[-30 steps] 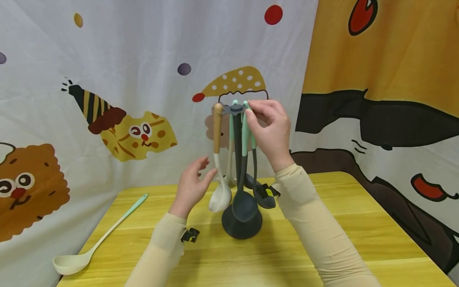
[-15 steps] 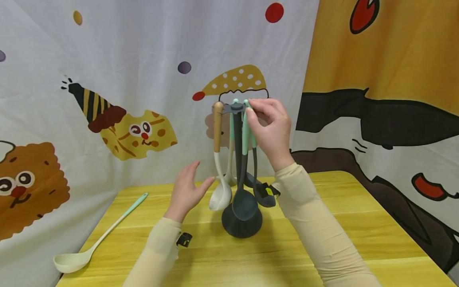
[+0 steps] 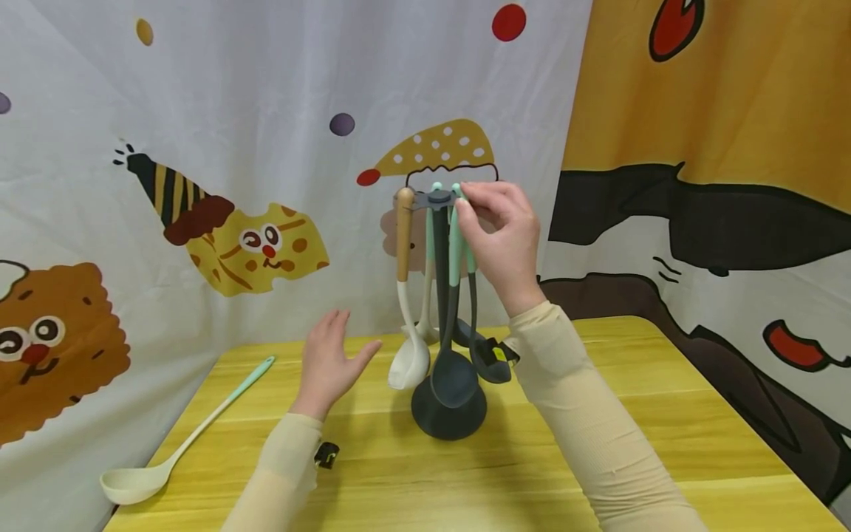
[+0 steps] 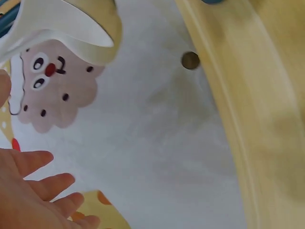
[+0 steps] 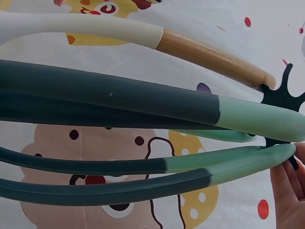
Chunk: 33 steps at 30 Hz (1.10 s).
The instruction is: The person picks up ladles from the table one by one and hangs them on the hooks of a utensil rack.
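Note:
A dark utensil rack (image 3: 447, 423) stands upright at the table's middle, with several utensils hanging from its top. My right hand (image 3: 507, 240) pinches the right side of the rack's top, its fingertips beside the mint end of a dark spoon (image 3: 455, 380). In the right wrist view, fingers (image 5: 285, 183) lie behind a hook of the rack. My left hand (image 3: 326, 369) is held in the air left of the rack, fingers spread and holding nothing. Nearest to it hangs a white ladle-like utensil (image 3: 408, 363) with a wooden handle. A dark ladle (image 3: 490, 369) hangs at the right.
A cream ladle (image 3: 136, 485) with a mint handle lies along the left side of the wooden table (image 3: 399, 488). Behind the table hangs a cloth backdrop (image 3: 266, 89) printed with cartoon figures. A cream utensil (image 3: 426, 310) hangs at the rack's back.
My left hand has drawn away from the white utensil, to the left and slightly down, its fingers spreading. My right hand and the rack have stayed in place.

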Each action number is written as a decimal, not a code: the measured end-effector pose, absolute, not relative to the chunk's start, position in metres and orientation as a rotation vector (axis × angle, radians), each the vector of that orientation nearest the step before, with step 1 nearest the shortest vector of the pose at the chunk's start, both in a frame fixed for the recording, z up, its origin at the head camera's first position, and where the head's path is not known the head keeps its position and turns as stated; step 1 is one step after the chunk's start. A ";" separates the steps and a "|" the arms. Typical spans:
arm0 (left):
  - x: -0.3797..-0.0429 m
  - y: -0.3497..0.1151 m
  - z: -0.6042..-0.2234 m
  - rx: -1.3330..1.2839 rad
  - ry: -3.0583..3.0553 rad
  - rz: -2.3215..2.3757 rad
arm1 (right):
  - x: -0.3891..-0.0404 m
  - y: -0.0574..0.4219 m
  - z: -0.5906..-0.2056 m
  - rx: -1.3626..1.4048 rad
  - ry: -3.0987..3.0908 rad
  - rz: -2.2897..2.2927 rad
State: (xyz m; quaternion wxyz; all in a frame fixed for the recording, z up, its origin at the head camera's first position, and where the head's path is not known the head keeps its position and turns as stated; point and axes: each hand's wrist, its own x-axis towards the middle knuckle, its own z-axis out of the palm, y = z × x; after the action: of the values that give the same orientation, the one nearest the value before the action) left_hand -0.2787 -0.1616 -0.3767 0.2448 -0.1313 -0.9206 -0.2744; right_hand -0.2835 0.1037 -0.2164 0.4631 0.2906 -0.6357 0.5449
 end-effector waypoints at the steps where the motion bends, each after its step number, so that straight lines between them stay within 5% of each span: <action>1: -0.279 -0.163 -0.378 -0.346 -2.513 -0.739 | -0.284 0.104 -0.216 0.715 -1.563 1.340; 33: -0.284 -0.268 -0.423 -0.053 -2.647 -0.401 | -0.284 0.104 -0.216 0.736 -1.557 1.328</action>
State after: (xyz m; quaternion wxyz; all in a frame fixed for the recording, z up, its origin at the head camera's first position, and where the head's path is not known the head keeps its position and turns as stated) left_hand -0.2843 -0.2677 -0.4234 0.2300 -0.0192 -0.9620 -0.1458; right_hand -0.2835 0.1044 -0.2162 0.4649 0.2997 -0.6339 0.5406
